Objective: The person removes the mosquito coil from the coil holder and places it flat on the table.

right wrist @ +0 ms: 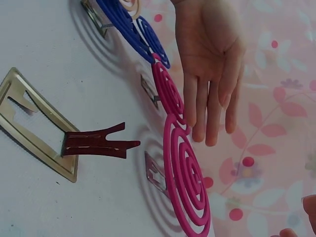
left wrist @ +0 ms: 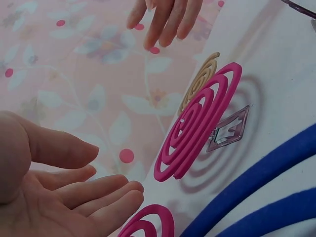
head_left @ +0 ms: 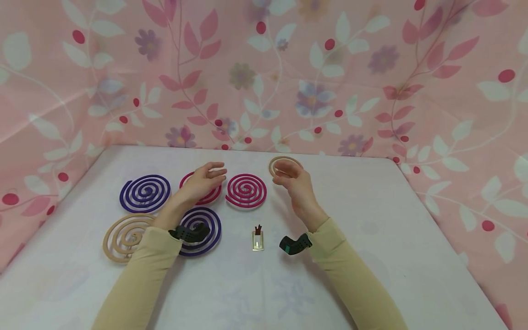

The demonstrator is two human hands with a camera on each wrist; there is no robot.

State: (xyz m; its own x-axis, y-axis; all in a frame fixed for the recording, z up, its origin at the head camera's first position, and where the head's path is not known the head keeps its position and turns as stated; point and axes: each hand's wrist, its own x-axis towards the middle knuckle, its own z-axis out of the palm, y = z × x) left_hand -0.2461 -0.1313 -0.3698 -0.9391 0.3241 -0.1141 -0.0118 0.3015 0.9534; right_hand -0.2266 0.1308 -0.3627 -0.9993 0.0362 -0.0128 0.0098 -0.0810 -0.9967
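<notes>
My left hand (head_left: 202, 182) hovers over a pink mosquito coil (head_left: 208, 198), with its fingers loosely extended and holding nothing. The left wrist view shows this hand (left wrist: 69, 182) palm up, apart from the coils. My right hand (head_left: 298, 188) is raised in front of a tan mosquito coil (head_left: 284, 158) at the back, its fingers relaxed and nothing in them. Between the hands, a second pink coil (head_left: 246, 190) sits raised on a small metal stand (left wrist: 229, 129). Nearer the front lies a bare metal stand (head_left: 257, 243) with a dark reddish upright prong (right wrist: 96, 143).
On the left are a dark blue coil (head_left: 145, 193), another blue coil (head_left: 214, 233) under the left wrist, and a tan coil (head_left: 113, 238) partly behind the left forearm. A white cloth (head_left: 392, 229) covers the table; pink floral fabric (head_left: 354, 91) hangs behind it.
</notes>
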